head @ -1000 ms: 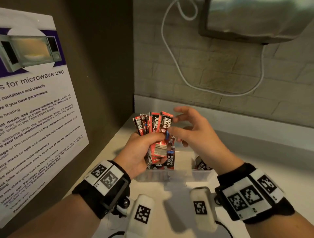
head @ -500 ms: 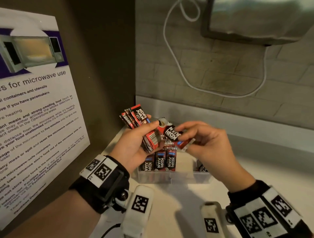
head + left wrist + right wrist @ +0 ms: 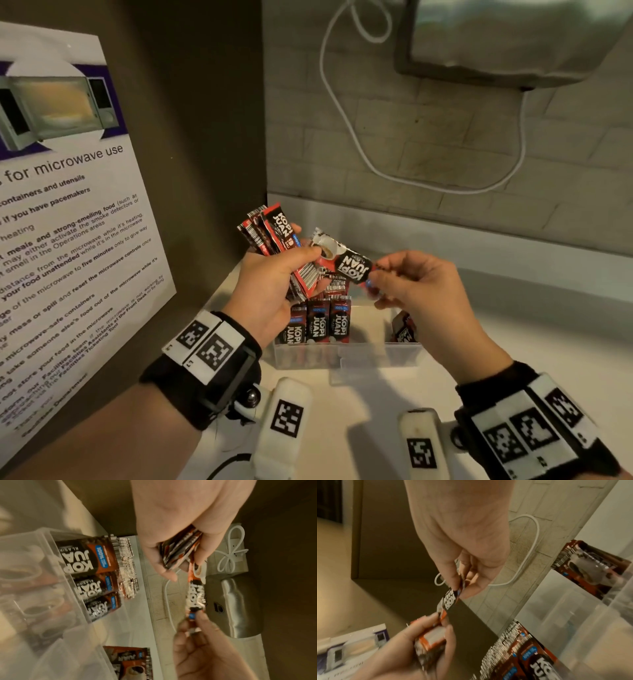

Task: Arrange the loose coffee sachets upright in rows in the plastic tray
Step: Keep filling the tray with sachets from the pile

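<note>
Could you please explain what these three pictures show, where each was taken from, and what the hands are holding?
No machine here: a person wears one camera on the head and one on each wrist. The head view looks down at a white counter with a clear plastic tray where Kopi Juan coffee sachets stand upright. The left hand grips a bundle of sachets. The right hand pinches a single sachet by its end. The wrist views show the same hands close up.

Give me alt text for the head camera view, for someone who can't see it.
Above a clear plastic tray, the right hand pinches one end of a single coffee sachet while the left hand grips a fanned bundle of sachets. Three sachets stand upright in the tray's left compartment; a microwave poster hangs at left.
</note>
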